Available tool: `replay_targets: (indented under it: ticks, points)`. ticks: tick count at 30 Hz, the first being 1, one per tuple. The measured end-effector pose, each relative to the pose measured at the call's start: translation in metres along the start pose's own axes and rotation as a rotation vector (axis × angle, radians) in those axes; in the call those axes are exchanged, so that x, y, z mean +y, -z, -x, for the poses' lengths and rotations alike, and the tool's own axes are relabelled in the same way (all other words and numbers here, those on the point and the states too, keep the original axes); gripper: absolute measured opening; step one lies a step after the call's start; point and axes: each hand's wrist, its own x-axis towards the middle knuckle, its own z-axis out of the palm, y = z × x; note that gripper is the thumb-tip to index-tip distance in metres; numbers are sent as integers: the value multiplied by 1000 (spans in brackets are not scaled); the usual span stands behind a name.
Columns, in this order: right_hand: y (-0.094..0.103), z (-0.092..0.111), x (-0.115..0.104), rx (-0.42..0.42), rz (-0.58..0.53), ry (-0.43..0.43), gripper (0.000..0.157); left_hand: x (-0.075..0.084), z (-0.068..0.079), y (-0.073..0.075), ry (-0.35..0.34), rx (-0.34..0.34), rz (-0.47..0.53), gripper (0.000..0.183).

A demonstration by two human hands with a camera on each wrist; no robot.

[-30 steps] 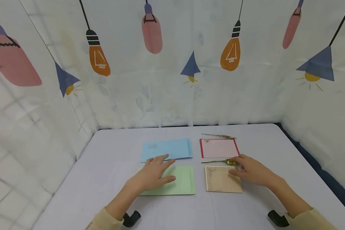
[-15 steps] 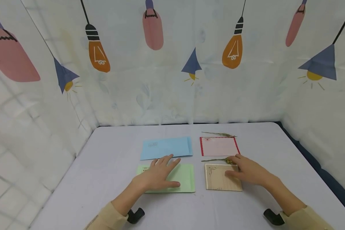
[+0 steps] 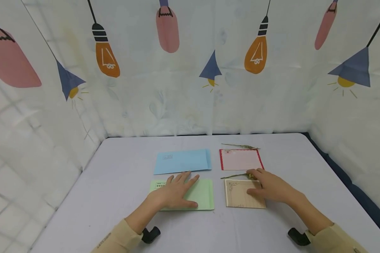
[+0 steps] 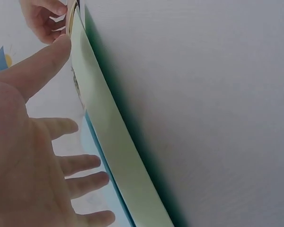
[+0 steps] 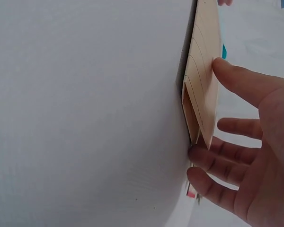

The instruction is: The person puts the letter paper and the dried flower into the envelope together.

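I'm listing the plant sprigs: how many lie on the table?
2: the far sprig beyond the red-edged card, and the near sprig between that card and the tan card, partly hidden by the right hand. No third shows.

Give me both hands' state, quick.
Left hand: open above the green envelope, holding nothing.
Right hand: open, loosely bent at the beige card; contact unclear.

On the desk, the far envelope lies at left behind the near envelope. To their right, front to back, come the near card, the near sprig, the far card and the far sprig. The left hand is over the near envelope; the right hand is over the near card's right side, fingers by the near sprig. A curtain hangs behind the desk.
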Motion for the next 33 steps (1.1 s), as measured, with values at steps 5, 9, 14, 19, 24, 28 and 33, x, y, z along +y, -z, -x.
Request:
replay_targets:
  ticks: [5, 9, 14, 19, 24, 28, 33]
  points:
    - [-1, 0, 1, 8, -18, 22, 63, 2, 1, 1, 8, -14, -7, 96]
    - [-2, -1, 3, 24, -42, 52, 56, 2, 1, 0, 12, -30, -7, 99]
    - [-1, -1, 3, 21, -72, 90, 53, 2, -1, -1, 14, -42, -9, 104]
    - [6, 3, 4, -21, -65, 32, 50, 4, -2, -5, 0, -51, -22, 107]
    - [8, 6, 8, -48, -33, -32, 51, 5, -4, -7, -13, -50, -48, 106]
    - [5, 8, 9, -51, -33, -43, 51, 6, -5, -8, -24, -54, -42, 104]
    - [3, 9, 9, -40, -11, -44, 51, 7, -6, -8, -30, -47, -52, 103]
